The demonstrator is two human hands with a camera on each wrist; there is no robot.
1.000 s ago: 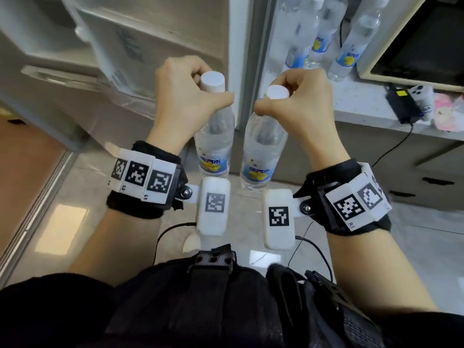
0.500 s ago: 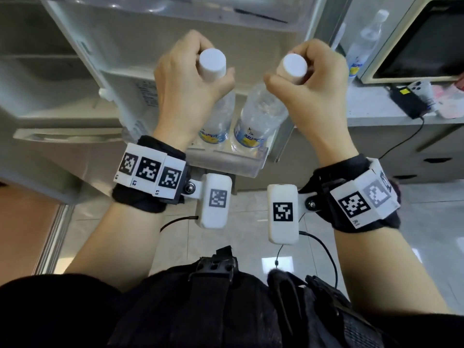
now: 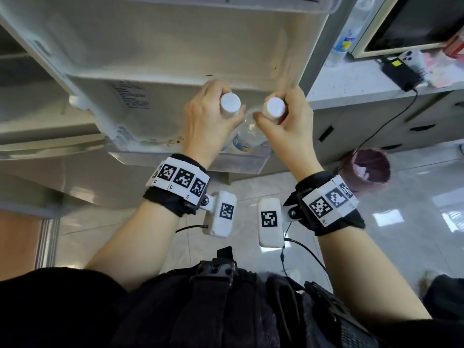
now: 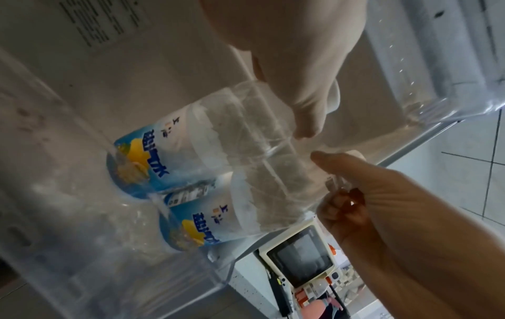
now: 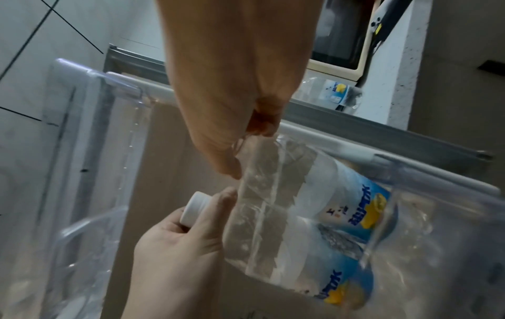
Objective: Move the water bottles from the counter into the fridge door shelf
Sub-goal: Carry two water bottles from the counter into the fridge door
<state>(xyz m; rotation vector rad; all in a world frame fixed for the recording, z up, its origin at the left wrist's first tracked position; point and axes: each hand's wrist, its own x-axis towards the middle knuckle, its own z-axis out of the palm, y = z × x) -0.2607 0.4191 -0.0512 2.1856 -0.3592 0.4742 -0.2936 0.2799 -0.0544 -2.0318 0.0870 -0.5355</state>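
Two bottles now down inside door shelf [image 3: 241, 165], no longer held above its rim as half second back. Left hand [image 3: 208, 119] grips neck of left bottle [image 4: 175, 151]; right hand [image 3: 288, 121] grips neck of right bottle [image 4: 226, 218]. Bottles side by side, touching, at shelf's right end. Seated or not: cannot tell. More bottles [image 3: 346, 41] wait on counter [image 3: 356, 84]; release looks next.

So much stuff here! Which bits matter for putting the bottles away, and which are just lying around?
Part of the job:
- left hand, gripping one water bottle by the neck
- right hand, gripping the other bottle
- fridge door shelf
- spare bottle on the counter

Just lying about:
- microwave
- black charger
- waste bin
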